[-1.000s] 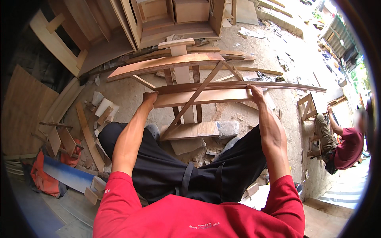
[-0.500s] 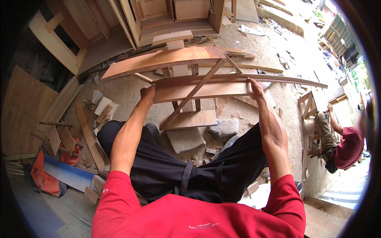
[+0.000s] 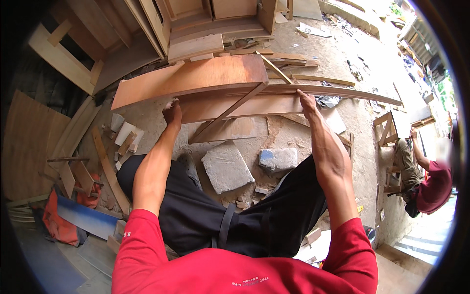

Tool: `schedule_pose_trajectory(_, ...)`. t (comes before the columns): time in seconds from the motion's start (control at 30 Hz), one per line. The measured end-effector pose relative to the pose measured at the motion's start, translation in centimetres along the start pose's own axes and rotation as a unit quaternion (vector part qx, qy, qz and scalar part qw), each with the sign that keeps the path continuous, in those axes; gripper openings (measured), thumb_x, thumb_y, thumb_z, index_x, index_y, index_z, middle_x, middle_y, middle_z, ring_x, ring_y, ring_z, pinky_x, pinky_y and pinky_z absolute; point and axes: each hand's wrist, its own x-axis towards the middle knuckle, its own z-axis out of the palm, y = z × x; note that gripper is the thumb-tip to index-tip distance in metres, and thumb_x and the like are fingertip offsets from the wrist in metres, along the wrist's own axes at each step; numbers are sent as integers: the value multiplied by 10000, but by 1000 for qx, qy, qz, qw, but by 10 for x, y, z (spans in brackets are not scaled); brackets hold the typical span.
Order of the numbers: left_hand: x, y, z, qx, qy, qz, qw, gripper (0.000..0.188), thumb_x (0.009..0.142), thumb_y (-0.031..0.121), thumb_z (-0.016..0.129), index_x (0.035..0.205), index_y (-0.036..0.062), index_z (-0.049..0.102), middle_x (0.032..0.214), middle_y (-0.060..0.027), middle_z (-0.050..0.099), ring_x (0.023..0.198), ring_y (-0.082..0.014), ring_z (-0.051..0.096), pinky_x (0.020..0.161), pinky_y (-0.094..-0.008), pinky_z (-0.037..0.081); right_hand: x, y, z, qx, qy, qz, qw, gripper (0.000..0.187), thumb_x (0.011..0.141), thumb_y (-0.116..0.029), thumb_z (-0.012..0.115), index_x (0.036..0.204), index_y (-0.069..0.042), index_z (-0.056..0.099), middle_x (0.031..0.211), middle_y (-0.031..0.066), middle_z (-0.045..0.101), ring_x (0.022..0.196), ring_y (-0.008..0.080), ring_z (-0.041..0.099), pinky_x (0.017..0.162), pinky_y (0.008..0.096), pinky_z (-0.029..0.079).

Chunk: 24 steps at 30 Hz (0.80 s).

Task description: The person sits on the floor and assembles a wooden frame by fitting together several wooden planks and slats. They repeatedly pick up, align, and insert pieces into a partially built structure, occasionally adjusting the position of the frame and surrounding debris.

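Observation:
Both hands grip a long, pale brown wooden board [image 3: 235, 107] held crosswise in front of me. My left hand [image 3: 172, 112] is closed at its left end; my right hand [image 3: 306, 103] is closed over its right end, beside long thin wooden strips [image 3: 357, 93] that run out to the right. A diagonal wooden brace [image 3: 227, 112] crosses in front of the board. Just beyond lies a wider reddish-brown plank [image 3: 191, 78], tilted, meeting the brace at its right end. A lower wooden panel [image 3: 230, 130] shows beneath. The fingers' undersides are hidden.
Two stone blocks, one large [image 3: 227, 167] and one smaller [image 3: 278, 159], lie between my feet. Wooden cabinets [image 3: 215, 22] stand at the back. Offcuts [image 3: 128, 139] and a long batten [image 3: 110, 166] lie left. A co-worker [image 3: 431, 183] sits far right beside a wooden stand [image 3: 387, 128].
The board and the joined wooden pieces have shifted away from me and a little left, tilting as they go. Both hands moved with them, and more of the large stone block shows.

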Motion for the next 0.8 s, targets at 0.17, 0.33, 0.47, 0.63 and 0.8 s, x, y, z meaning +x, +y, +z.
schedule_pose_trajectory(0.17,-2,1,2,26,-5,-6,1000,418,854,352,589,965,-47,648,888,-165,664,870,-241,624,793,-350,458,23,22,13,32,-38,59,997,502,838,-292,657,1095,133,582,1082,192,616,978,210,561,841,316,428)
schedule_pose_trajectory(0.33,-1,-13,1,26,-30,-7,999,488,878,419,563,984,-51,641,942,-198,658,930,-283,619,803,-373,453,26,30,27,30,-62,72,995,507,842,-292,650,1137,112,569,1121,183,608,1015,221,557,868,324,424)
schedule_pose_trajectory(0.47,9,-47,-10,119,-45,-54,990,487,907,377,480,1052,-66,620,1030,-234,636,1005,-323,586,859,-377,424,25,29,46,5,-91,113,989,479,848,-296,631,1156,66,573,1128,166,608,1017,233,561,839,357,445)
schedule_pose_trajectory(0.63,-5,-45,12,105,-25,-33,994,437,885,261,489,1156,-74,558,1141,-261,589,1066,-348,570,897,-388,427,37,44,32,-20,-100,113,988,438,854,-290,611,1151,29,573,1071,157,611,953,237,567,777,386,461)
schedule_pose_trajectory(0.8,6,-56,9,93,7,-68,993,452,841,295,528,1098,-72,580,1126,-281,583,1087,-391,549,912,-418,437,28,35,41,-86,-87,177,977,498,842,-370,616,1170,1,571,1096,170,606,950,287,581,789,432,467)
